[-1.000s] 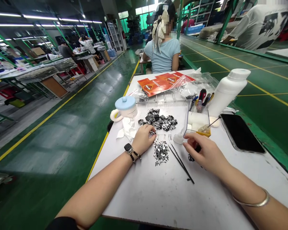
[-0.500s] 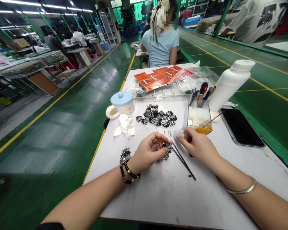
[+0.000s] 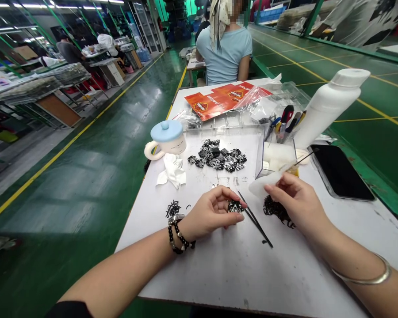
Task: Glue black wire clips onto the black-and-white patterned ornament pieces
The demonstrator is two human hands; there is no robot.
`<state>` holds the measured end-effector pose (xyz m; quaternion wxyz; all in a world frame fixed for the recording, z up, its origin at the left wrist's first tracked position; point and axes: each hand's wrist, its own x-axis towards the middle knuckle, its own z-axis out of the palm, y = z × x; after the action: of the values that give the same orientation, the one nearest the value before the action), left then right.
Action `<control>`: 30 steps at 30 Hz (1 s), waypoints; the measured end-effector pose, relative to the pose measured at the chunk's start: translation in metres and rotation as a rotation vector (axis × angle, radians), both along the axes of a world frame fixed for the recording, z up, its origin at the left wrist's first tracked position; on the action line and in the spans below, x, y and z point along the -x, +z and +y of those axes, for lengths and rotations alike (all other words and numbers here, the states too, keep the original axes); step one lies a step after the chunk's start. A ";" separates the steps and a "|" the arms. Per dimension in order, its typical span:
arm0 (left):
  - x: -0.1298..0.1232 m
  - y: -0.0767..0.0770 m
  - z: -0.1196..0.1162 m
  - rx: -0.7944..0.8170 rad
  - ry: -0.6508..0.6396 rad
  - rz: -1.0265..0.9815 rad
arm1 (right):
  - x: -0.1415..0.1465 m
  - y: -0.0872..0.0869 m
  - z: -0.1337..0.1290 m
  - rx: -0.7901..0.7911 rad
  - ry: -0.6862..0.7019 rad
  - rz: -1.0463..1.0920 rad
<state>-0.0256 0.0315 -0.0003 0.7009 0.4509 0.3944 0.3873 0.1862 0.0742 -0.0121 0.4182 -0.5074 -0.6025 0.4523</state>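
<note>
A factory workshop. Yellow lines (image 3: 20, 190) mark the green floor (image 3: 69, 212), people (image 3: 67, 51) are at benches (image 3: 58, 110) under tube lights (image 3: 76, 7), and small parts (image 3: 216, 162) lie heaped on a table (image 3: 192, 282).

Mug (image 3: 174, 145): small dark lettering beginning "CHI", remainder unclear. Red-orange cards (image 3: 215, 102): pale lettering and shield-like emblems (image 3: 200, 107), wording illegible.
</note>
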 end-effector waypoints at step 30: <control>-0.011 -0.013 -0.015 -0.225 -0.128 0.262 | 0.003 0.026 -0.037 -0.340 -0.022 0.323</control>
<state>-0.0147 0.0165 -0.0130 0.6119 0.5972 0.4070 0.3214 0.1830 0.0369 0.0136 0.5936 -0.3570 -0.5899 0.4149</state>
